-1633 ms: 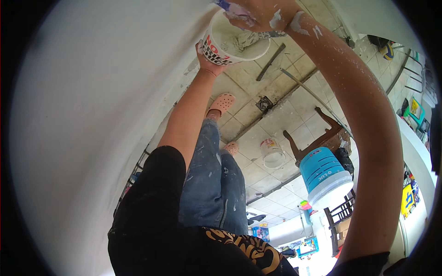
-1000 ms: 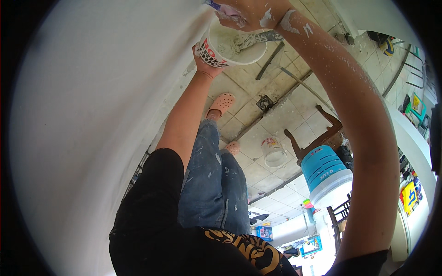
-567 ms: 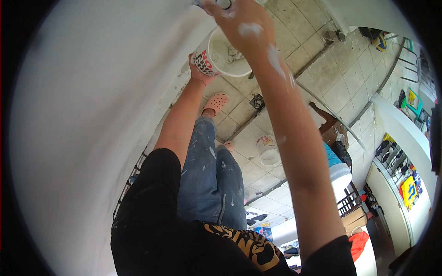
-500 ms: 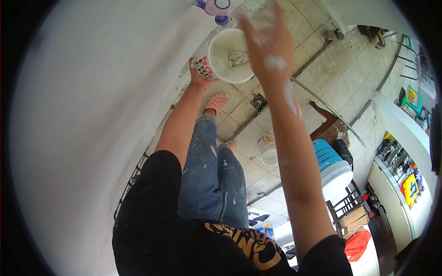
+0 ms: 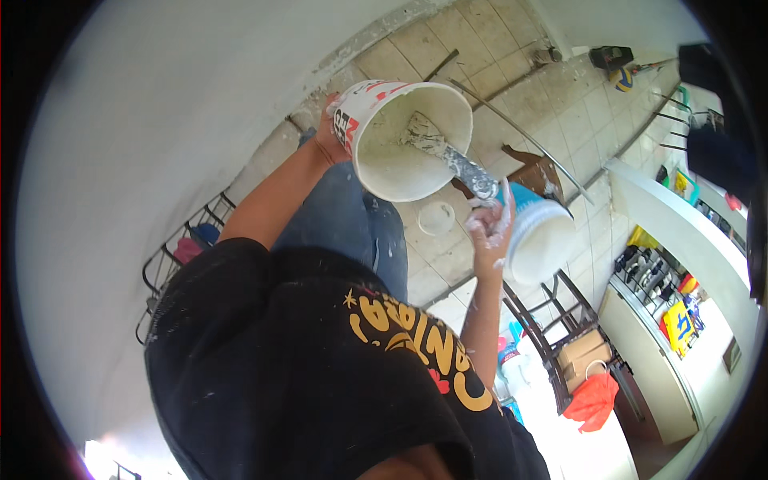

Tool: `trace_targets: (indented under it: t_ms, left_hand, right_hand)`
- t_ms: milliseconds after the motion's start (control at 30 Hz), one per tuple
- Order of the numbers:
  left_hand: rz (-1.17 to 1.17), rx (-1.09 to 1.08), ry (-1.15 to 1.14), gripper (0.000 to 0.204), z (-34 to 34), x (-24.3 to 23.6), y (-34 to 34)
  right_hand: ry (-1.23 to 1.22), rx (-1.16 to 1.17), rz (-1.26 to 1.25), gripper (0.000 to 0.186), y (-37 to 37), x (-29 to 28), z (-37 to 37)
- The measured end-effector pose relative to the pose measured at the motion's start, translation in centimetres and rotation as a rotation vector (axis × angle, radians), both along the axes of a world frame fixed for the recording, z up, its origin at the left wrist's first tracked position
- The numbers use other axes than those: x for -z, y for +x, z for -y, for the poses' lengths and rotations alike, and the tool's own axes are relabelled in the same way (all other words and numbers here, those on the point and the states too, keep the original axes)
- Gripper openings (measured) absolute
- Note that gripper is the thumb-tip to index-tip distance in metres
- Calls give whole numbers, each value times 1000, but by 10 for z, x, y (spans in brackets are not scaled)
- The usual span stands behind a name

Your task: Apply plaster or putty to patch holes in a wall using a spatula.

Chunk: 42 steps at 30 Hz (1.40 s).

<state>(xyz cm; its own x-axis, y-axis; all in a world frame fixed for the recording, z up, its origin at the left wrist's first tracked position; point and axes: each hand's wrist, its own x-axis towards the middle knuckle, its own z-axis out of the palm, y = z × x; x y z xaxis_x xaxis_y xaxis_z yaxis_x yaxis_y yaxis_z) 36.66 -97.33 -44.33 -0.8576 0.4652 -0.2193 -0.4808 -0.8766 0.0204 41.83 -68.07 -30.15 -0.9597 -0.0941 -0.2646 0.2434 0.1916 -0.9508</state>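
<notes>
Held a white printed tub [image 5: 382, 166] in the left hand [image 5: 327, 134], in front of the jeans [image 5: 328, 220]. Wrapped that hand round the outer side of the tub, at the end away from the mouth. Tilted the tub well off upright, with its base toward the left and its mouth toward the right and the viewer. Ran its long axis across the view, from base at left to mouth at right, dipping slightly on the way. Showed pale paste on the inner surface.

Set a paste-smeared tool [image 5: 469, 171] slantwise over the lower right part of the rim. Ran the tool's long axis from upper left to lower right, with the thickly coated end inside the tub and the grey handle end outside, pointed at the right hand [image 5: 490, 234]. Parted the fingers of the right hand loosely, with one extended upward and others bent, right at the handle's end; could not tell touch from near-touch there. Bore white smears on the same hand.

Included beyond the tub a tiled floor [image 5: 480, 36] and a slim rod [image 5: 524, 132]. Placed a small white container [image 5: 437, 218] below the mouth in the view, and a blue-and-white bucket [image 5: 544, 248] just beyond the right hand. Bordered at left by a white wall [image 5: 192, 104] and a dark rack [image 5: 164, 260].
</notes>
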Motion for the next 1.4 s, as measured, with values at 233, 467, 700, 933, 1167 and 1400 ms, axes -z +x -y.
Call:
trace_targets:
  t_ms: [233, 467, 700, 933, 1167, 1400]
  left_hand:
    - [-82, 44, 136, 70, -37, -153, 118]
    - [-40, 209, 3, 66, -39, -221, 141]
    - [-86, 254, -72, 71, -47, -263, 150]
    - [-60, 228, -66, 74, -41, -270, 156]
    - [-137, 281, 38, 72, -25, -261, 162]
    - [-88, 213, -237, 65, -22, -269, 171]
  right_hand:
    - [273, 92, -421, 39, 108, -148, 23]
    - [314, 306, -538, 23, 143, -218, 21]
    - [410, 238, -570, 25, 152, -236, 38]
    - [437, 228, -664, 17, 158, -251, 42]
    - [471, 112, -772, 19, 164, -259, 41]
    - [589, -212, -818, 26, 172, -253, 45]
